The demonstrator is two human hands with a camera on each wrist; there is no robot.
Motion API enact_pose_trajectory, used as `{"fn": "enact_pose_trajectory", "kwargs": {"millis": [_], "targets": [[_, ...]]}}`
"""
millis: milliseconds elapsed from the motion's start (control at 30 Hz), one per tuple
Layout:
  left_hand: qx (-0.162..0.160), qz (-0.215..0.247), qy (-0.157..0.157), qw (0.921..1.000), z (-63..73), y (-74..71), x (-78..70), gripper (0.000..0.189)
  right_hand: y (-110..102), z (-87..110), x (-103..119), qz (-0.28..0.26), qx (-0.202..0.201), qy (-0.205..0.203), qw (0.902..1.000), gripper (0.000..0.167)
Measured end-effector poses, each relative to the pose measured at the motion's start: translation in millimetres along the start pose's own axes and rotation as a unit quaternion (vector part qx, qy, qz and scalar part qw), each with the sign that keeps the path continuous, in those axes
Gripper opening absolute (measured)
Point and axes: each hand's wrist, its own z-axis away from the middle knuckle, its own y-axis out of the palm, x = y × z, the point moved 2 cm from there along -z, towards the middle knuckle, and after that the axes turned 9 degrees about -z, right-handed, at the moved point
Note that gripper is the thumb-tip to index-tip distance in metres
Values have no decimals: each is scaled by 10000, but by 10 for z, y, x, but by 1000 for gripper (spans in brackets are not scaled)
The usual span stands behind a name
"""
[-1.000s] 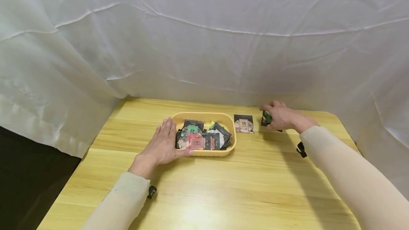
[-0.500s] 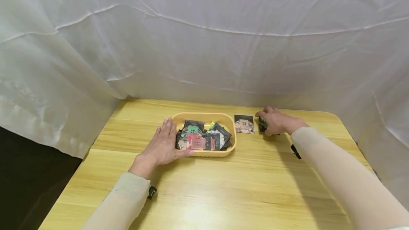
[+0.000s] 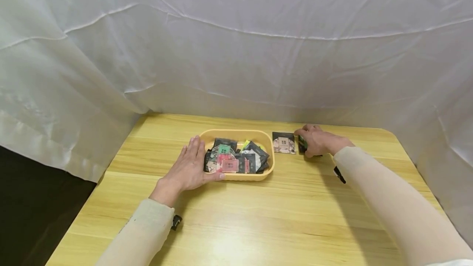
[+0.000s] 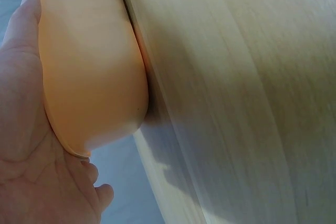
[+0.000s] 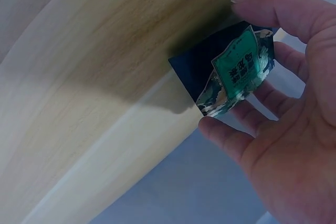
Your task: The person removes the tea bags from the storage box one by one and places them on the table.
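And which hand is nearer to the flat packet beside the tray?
Right: the right hand is just right of the flat packet; the left hand touches the tray at its left end.

We get a fairly bright head view, w/ a white glare patch on the table (image 3: 266, 216) near btm ctr & soft shadows on the inner sides of the left sleeve (image 3: 136, 233) and right sleeve (image 3: 388, 200) (can't tell exactly where the lamp sits). The dark area (image 3: 33, 204) lower L shows hardly any detail. In the L wrist pic we see hazy, dimmer light, the tray (image 4: 86, 56) glowing orange. R wrist pic: dim, bluish, w/ a shadow beside the packet (image 5: 239, 66).
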Motion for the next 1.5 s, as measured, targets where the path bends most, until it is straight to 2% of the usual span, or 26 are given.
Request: {"fn": "enact_pose_trajectory", "kwargs": {"millis": [667,967,1067,1200,1333,1500], "targets": [[33,5,-9,10000,5,6,-6,135,66,-27,6,-7,108,101,9999,102],[54,33,-26,10000,-16,5,-28,135,57,-15,-16,16,88,77,9999,103],[87,52,-34,9999,-28,12,-49,135,29,17,7,6,-136,-33,9999,99],[78,63,-42,9999,-42,16,-72,135,-38,84,134,136,-764,-410,9961,87],[53,73,-47,9999,-47,13,-80,135,-109,152,405,338,-1433,-837,9855,75],[6,60,-30,10000,-48,10,-79,135,-100,178,819,412,-1959,-1398,9697,63]]}}
